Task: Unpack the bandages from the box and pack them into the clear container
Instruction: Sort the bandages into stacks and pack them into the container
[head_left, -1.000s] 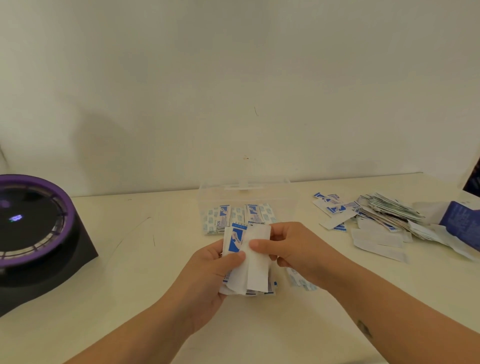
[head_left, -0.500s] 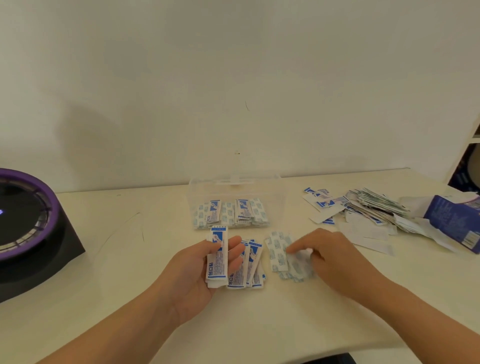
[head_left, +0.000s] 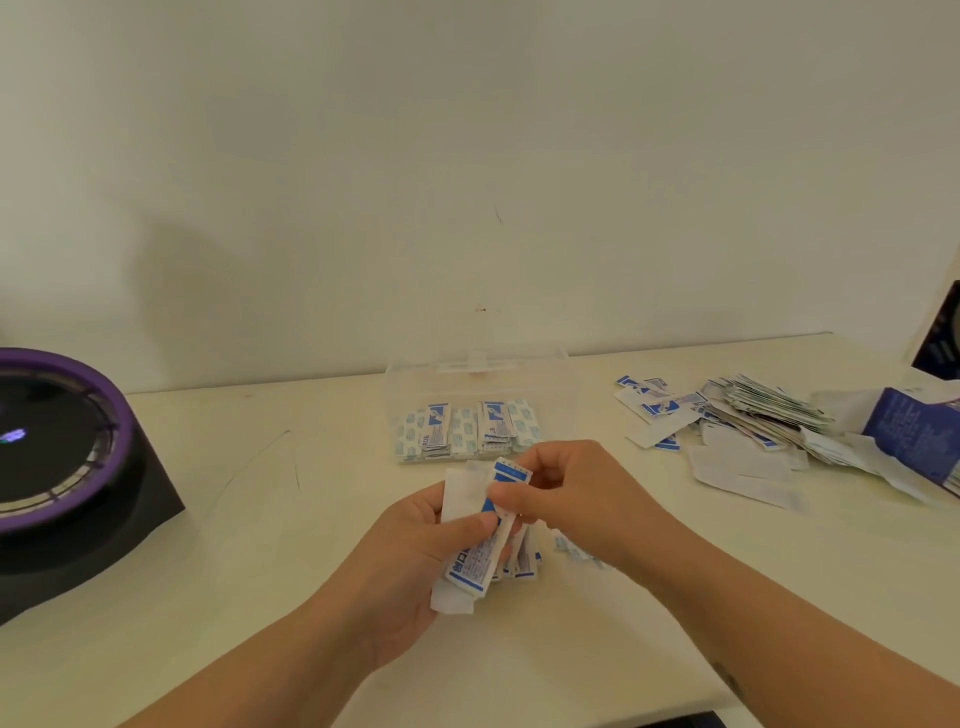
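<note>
Just in front of the clear container (head_left: 475, 364), the left grip (head_left: 410, 556) clasps a stack of wrapped bandages (head_left: 470, 564); the right grip (head_left: 576, 499) pinches the stack's top edge.

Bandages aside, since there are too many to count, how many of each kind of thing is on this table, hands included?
Clear container: 1
Blue box: 1
Black device with purple ring: 1
Hands: 2, left hand and right hand, both holding bandages
Total: 5
</note>
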